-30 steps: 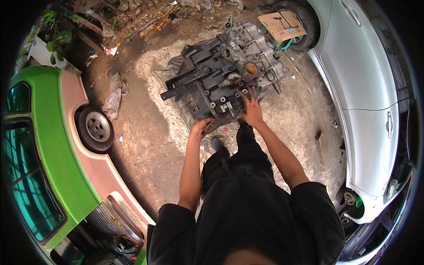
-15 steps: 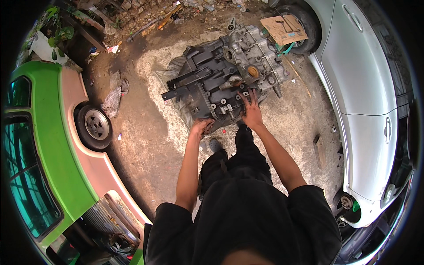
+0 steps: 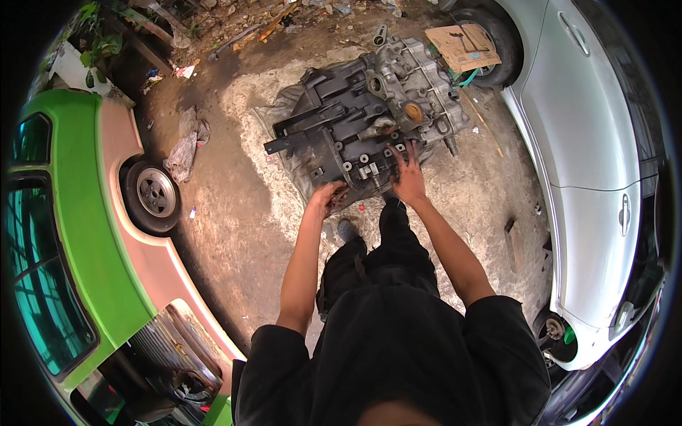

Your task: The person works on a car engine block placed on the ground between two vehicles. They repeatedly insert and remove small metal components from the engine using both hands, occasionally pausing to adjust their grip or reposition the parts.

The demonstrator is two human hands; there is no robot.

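A large engine [image 3: 420,74] lies on the ground in front of my feet, silver-grey metal at its right and far side. Its left and near part is a flat black casing [image 3: 323,153] with several round bolt holes. At the casing's near left corner, my left hand [image 3: 328,198] has its fingers curled over the edge, the tips partly hidden. My right hand [image 3: 408,179] rests on the near right part of the casing, fingers stretched out and apart. Between the hands sits a small metal fitting [image 3: 369,171]. An orange-brown round opening [image 3: 413,112] shows beyond my right hand.
A crumpled dark sheet [image 3: 290,170] lies under the engine. To the left stands a green and pink vehicle [image 3: 117,234], to the right a silver car [image 3: 582,135]. A piece of cardboard [image 3: 455,47] leans by a tyre. A rag [image 3: 182,153] and litter lie on the ground.
The view has shifted slightly. Both hands stay at about the same places on the casing, and the engine looks unmoved.
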